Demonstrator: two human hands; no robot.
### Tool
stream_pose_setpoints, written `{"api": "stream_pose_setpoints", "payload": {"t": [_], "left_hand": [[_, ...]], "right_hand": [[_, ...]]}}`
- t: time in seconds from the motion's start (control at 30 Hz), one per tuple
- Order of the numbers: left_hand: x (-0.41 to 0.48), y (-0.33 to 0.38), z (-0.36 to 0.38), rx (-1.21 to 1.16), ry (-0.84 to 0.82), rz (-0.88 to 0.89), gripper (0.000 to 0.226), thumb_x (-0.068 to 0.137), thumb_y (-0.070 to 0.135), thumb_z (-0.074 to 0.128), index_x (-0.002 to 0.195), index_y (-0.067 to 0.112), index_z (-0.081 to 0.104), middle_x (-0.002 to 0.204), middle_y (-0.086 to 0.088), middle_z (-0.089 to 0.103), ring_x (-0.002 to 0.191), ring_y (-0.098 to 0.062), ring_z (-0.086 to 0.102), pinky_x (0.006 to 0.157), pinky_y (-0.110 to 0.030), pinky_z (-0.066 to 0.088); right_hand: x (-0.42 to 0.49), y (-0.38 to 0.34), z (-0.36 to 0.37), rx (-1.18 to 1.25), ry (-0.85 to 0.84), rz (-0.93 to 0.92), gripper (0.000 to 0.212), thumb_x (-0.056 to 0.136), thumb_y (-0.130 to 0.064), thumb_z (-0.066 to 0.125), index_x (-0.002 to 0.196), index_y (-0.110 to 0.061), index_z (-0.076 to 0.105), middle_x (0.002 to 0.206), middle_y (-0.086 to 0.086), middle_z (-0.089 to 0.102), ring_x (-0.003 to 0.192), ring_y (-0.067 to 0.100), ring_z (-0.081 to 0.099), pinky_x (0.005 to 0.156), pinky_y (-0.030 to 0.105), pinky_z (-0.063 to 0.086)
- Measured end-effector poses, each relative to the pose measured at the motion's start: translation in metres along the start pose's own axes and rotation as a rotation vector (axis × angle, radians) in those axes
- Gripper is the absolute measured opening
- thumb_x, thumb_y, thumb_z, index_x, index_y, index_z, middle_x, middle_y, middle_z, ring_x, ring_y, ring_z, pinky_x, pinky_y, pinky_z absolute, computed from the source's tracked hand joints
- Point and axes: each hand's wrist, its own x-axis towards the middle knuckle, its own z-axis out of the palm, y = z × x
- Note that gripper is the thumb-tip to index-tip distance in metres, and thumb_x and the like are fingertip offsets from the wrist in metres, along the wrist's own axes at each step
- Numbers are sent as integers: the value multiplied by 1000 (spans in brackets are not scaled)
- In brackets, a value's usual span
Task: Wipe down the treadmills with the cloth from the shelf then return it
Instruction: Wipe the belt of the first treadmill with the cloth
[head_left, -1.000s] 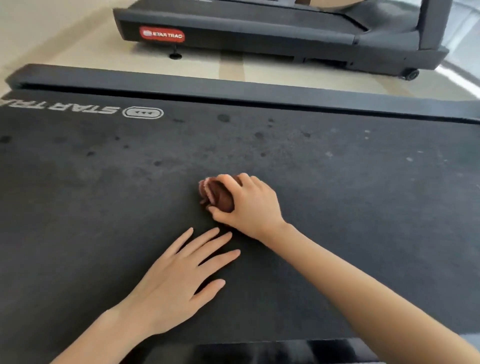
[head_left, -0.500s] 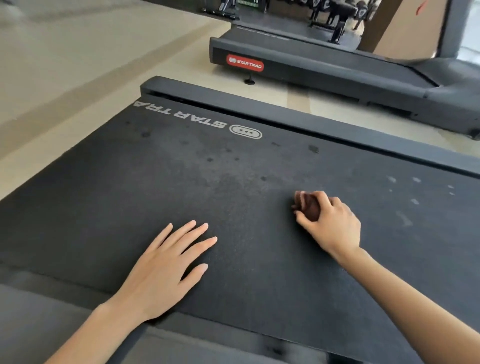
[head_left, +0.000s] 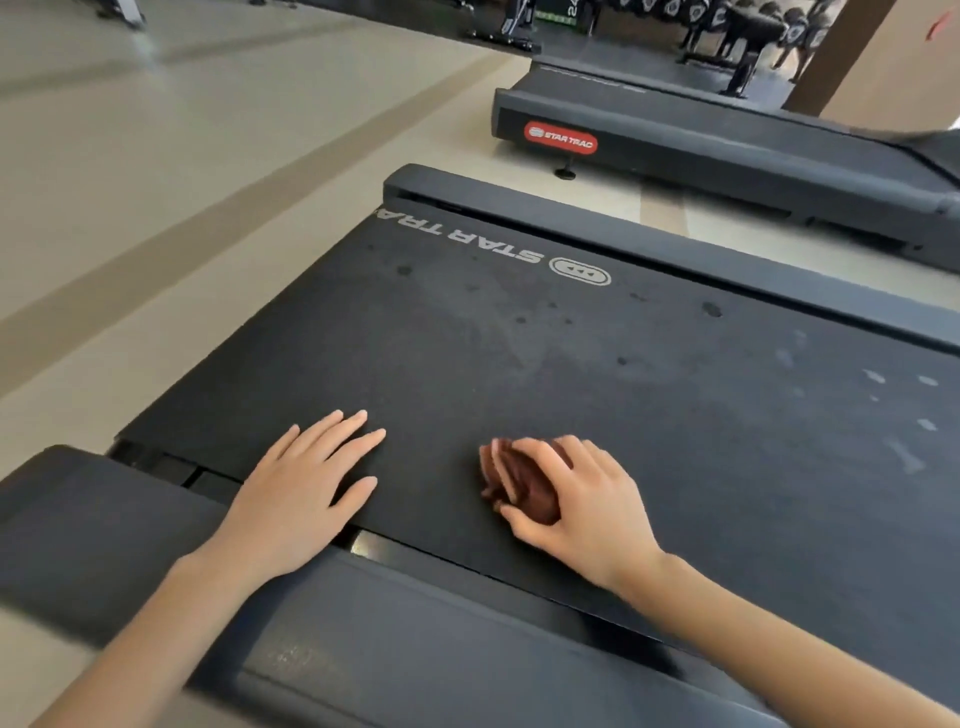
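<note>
A black treadmill belt (head_left: 571, 364) with a white STAR TRAC logo fills the middle of the head view. It carries dark spots and pale smudges. My right hand (head_left: 582, 504) grips a bunched brown cloth (head_left: 514, 480) and presses it on the belt near the near side rail. My left hand (head_left: 306, 488) lies flat on the belt with straight fingers, just left of the cloth. A second treadmill (head_left: 727, 150) with a red logo stands behind.
The grey side rail (head_left: 363, 639) of this treadmill runs along the bottom of the view under my forearms. Beige floor (head_left: 182, 182) stretches to the left. Racks of dark gym equipment (head_left: 727, 26) line the far top edge.
My right hand has dragged the cloth across the belt toward the near rail. My view has swung left, showing the belt's end and more floor. The left hand stays flat.
</note>
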Motion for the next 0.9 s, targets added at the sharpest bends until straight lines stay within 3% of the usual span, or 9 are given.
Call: {"api": "stream_pose_setpoints", "payload": {"t": [0.1,0.23,0.47,0.63,0.77,0.9], "left_hand": [[-3,-3,0,-19,23,-29,47,100,40,33,146,32,29,155,11,19,144,-10,10,117,-34,7],[-6,-2,5,-18,62,-41,47,98,38,38,144,31,33,154,10,23,144,-9,13,115,-30,5],[-8,1,4,-7,93,-53,48,96,36,44,142,26,39,152,5,30,143,-13,20,116,-33,10],[-8,3,3,3,110,-77,45,96,37,45,140,29,42,151,8,33,142,-10,22,116,-30,10],[-10,6,2,-4,106,-104,46,98,39,39,143,32,36,154,13,24,143,-5,12,117,-26,4],[-23,7,-2,-22,85,-149,45,98,40,38,143,33,36,154,13,22,143,-4,11,117,-25,3]], "right_hand": [[-19,-6,3,-14,14,-119,56,69,-59,59,114,-26,63,97,-3,63,82,21,61,72,29,48],[34,-7,14,42,6,-141,53,69,-61,59,110,-28,64,91,-6,62,82,18,62,71,29,50],[164,-1,56,92,23,-53,50,71,-64,60,112,-35,53,97,-2,61,94,26,60,68,27,34],[221,-5,76,57,29,-7,53,76,-64,56,117,-31,50,104,4,61,100,30,58,69,31,36],[206,-17,71,-27,20,2,59,80,-64,52,121,-21,48,105,12,59,97,34,57,71,36,41],[144,-43,54,23,5,-256,57,77,-61,55,118,-22,54,96,6,61,85,28,60,65,31,45]]}}
